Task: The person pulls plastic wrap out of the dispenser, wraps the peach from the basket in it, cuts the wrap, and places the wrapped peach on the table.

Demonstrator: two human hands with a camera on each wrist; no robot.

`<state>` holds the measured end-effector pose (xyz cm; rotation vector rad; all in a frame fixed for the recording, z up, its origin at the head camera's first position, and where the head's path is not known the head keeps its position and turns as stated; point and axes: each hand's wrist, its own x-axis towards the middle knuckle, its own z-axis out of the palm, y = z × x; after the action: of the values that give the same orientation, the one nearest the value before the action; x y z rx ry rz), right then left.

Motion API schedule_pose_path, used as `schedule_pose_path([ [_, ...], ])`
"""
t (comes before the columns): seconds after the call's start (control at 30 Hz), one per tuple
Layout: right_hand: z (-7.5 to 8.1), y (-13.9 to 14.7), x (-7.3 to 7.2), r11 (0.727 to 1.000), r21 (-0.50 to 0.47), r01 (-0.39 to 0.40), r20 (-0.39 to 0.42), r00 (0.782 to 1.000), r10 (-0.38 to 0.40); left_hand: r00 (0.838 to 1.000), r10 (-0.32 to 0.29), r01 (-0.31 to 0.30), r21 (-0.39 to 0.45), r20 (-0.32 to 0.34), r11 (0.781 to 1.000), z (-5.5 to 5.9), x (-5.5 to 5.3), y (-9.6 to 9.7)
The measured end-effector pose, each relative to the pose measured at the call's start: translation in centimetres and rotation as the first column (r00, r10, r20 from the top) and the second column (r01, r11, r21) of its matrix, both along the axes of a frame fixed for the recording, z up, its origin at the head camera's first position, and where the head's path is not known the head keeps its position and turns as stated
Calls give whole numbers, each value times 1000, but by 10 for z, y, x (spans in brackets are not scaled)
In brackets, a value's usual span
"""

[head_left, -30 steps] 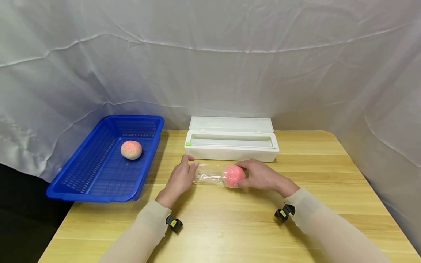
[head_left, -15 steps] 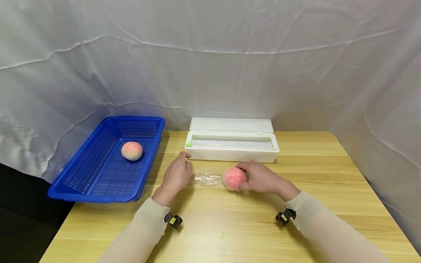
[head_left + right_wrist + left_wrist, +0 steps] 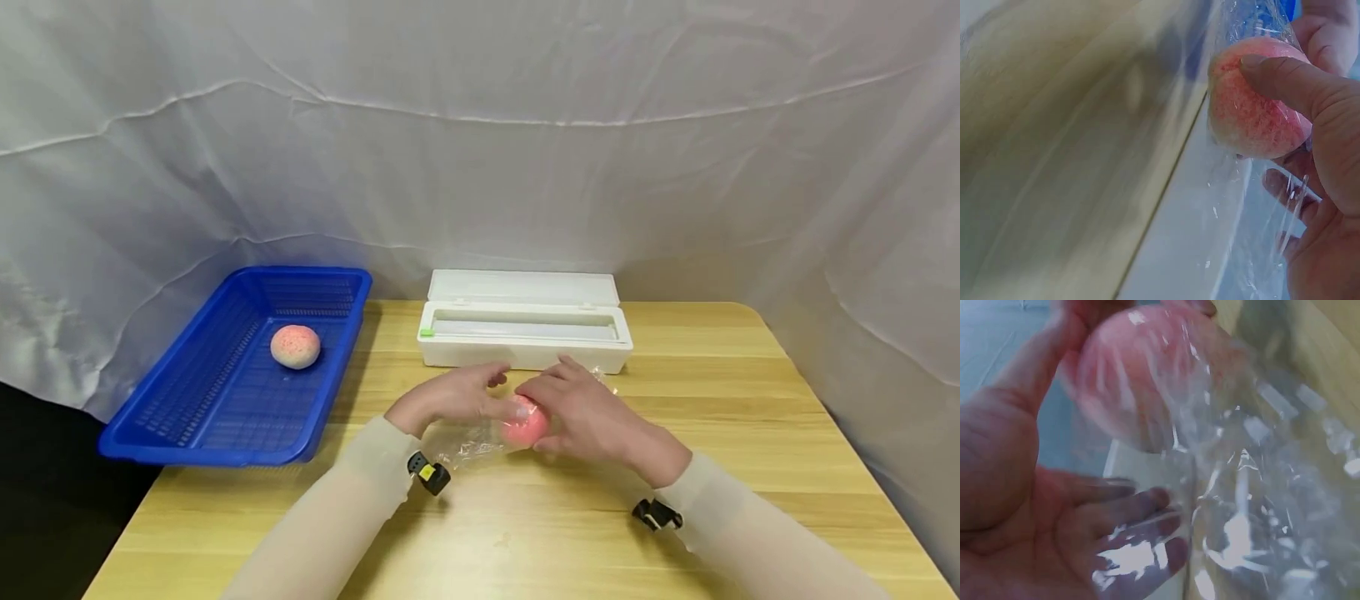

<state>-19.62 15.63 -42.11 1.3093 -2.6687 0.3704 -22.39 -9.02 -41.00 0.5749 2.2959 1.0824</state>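
Observation:
A pink peach point(image 3: 527, 431) wrapped in clear cling film point(image 3: 474, 447) is between my two hands, over the middle of the table. My right hand point(image 3: 600, 421) grips it from the right; in the right wrist view its thumb lies across the peach point(image 3: 1249, 119), with fingers on the far side. From the left, the thumb of my left hand point(image 3: 456, 395) touches the wrapped fruit. In the left wrist view the other left fingers point(image 3: 1125, 512) are spread and relaxed below the peach, under loose film point(image 3: 1244, 512). Crumpled film ends stick out at both sides of the fruit.
Behind the hands stands a white cling film dispenser point(image 3: 525, 354), its lid point(image 3: 523, 287) raised and a green slider at its left end. On the left, a blue plastic basket point(image 3: 247, 408) holds another peach point(image 3: 296, 347). A pale curtain point(image 3: 480, 183) hangs behind the table.
My left hand has left the film's left end and moved right to the peach. My right hand has tilted over the peach, and the film once stretched flat leftward is now crumpled.

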Motion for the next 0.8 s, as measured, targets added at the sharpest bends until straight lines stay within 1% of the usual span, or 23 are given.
schedule_pose_path([
  [0.03, 1, -1, 2, 1000, 3, -11, -20, 1000, 11, 999, -37, 37, 7, 34, 999, 0, -1, 1],
  [0.1, 4, -3, 5, 1000, 15, -24, -55, 998, 24, 991, -105, 103, 34, 82, 994, -3, -3, 3],
  [0.17, 5, -4, 7, 999, 32, -19, -75, 997, 21, 981, -155, 145, 87, 120, 986, -5, -4, 4],
  [0.2, 6, -4, 8, 999, 39, -16, -83, 996, 19, 978, -168, 156, 104, 123, 982, -6, -4, 4],
  [0.3, 9, -3, 9, 998, 58, -9, -92, 996, 14, 980, -173, 161, 121, 102, 979, -6, -4, 4],
  [0.4, 17, 3, 6, 999, 37, 20, -79, 997, -17, 988, -148, 141, 115, 48, 983, -4, -2, 0],
  [0.47, 27, 10, 3, 997, -17, 78, -42, 996, -79, 992, -126, 123, 121, 10, 985, -2, -2, -4],
  [0.53, 36, 22, 0, 981, -91, 169, 25, 986, -168, 994, -107, 107, 141, -8, 984, -1, -2, -8],
  [0.57, 41, 28, -3, 967, -131, 219, 83, 974, -209, 995, -101, 102, 153, -14, 983, -1, -2, -10],
  [0.6, 43, 33, -5, 948, -165, 272, 142, 958, -250, 995, -97, 99, 165, -19, 981, -2, -2, -12],
  [0.67, 46, 42, -8, 903, -214, 372, 265, 912, -313, 995, -94, 96, 186, -21, 978, -3, -2, -15],
  [0.77, 44, 47, -10, 848, -236, 475, 431, 833, -347, 996, -91, 92, 201, -16, 975, -4, -1, -16],
  [0.8, 42, 48, -11, 834, -243, 495, 469, 813, -346, 996, -89, 89, 204, -9, 975, -4, -1, -16],
])
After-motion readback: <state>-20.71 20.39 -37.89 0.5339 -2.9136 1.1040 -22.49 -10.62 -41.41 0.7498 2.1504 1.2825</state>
